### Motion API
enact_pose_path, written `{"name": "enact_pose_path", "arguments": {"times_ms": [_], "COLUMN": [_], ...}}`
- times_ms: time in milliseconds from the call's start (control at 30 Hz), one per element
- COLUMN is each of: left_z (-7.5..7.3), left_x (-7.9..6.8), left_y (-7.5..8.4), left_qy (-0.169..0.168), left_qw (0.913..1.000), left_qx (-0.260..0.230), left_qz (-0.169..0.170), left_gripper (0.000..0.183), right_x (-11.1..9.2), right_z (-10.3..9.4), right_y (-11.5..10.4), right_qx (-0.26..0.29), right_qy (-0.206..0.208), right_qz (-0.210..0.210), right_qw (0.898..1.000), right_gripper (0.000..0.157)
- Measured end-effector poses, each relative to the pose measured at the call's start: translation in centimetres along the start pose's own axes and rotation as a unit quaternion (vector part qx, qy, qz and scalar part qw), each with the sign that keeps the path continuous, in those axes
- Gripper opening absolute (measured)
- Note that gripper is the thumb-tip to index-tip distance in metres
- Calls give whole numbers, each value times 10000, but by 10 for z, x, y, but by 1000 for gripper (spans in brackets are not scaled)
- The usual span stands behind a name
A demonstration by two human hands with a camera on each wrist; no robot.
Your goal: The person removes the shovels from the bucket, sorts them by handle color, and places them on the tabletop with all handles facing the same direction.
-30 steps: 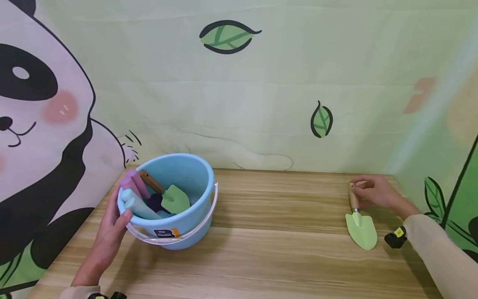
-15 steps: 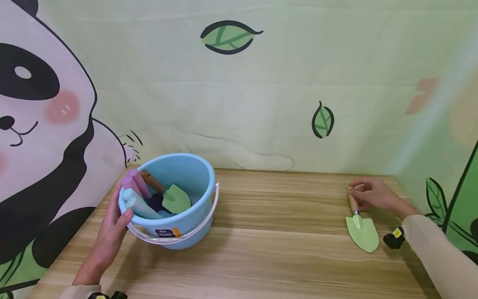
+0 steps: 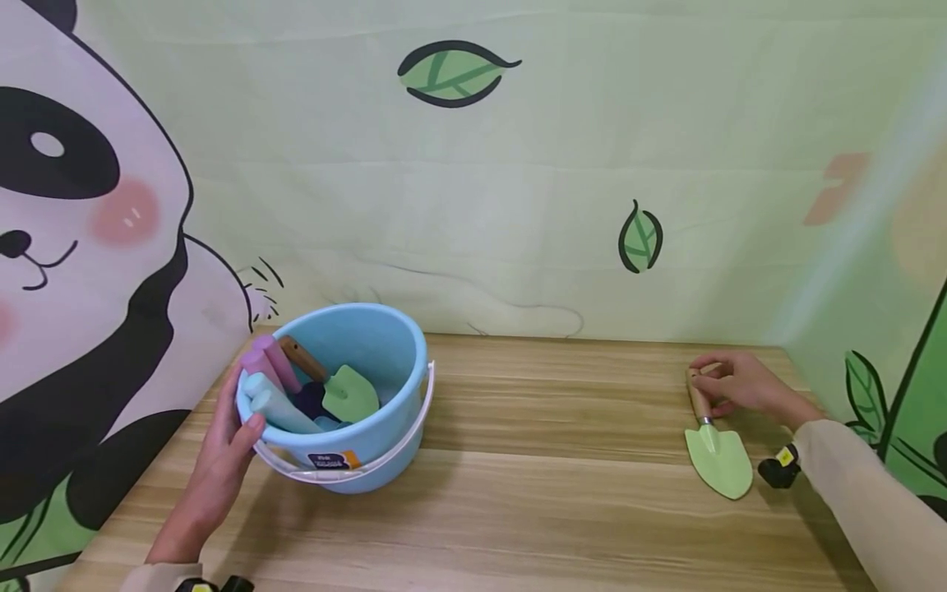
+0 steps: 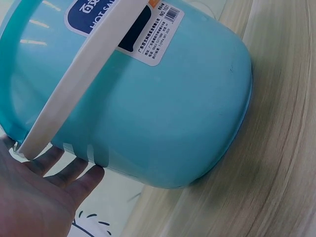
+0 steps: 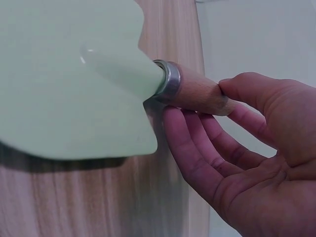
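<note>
A light blue bucket [image 3: 385, 436] with a white handle [image 3: 370, 464] stands at the left of the table. My left hand [image 3: 218, 464] grips its left rim, thumb outside near the handle's joint; in the left wrist view its fingers [image 4: 81, 182] lie along the bucket wall. At the far right, my right hand [image 3: 743, 382] holds a hand trowel by its wooden handle [image 3: 699, 399], thumb on one side and fingers curled beneath. The pale green trowel blade [image 3: 719, 464] points toward me, close over the table. In the right wrist view a shadow shows under the trowel [image 5: 74, 108].
Inside the bucket lie pink cylinders [image 3: 270, 366], light blue cylinders [image 3: 277, 407], a second green shovel blade [image 3: 351, 395] with a brown handle, and something dark blue [image 3: 311, 401]. A printed panda-and-leaf backdrop [image 3: 518, 164] closes off the wooden table [image 3: 555, 510] at the back and sides.
The right hand and the trowel have shifted very slightly, with the trowel's handle end a little farther left and its blade tip a little right. The left hand keeps its grip on the bucket.
</note>
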State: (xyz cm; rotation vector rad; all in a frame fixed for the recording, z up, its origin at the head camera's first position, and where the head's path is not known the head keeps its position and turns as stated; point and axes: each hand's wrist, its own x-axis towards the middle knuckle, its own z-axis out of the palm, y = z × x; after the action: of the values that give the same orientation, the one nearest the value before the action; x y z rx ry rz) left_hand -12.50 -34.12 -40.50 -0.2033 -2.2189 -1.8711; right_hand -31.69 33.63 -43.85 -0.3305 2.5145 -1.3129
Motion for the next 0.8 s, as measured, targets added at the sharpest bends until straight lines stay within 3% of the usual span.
{"name": "enact_pose_path", "arguments": {"times_ms": [800], "left_z": [0], "left_x": [1], "left_y": [-4], "left_qy": [-11], "left_qw": [9998], "left_qx": [-152], "left_qz": [121], "left_gripper": [66], "right_x": [-5], "right_z": [-2], "right_y": [-3], "right_qx": [169], "right_qy": [-59], "right_qz": [105], "right_qw": [9998], "right_gripper": [53]}}
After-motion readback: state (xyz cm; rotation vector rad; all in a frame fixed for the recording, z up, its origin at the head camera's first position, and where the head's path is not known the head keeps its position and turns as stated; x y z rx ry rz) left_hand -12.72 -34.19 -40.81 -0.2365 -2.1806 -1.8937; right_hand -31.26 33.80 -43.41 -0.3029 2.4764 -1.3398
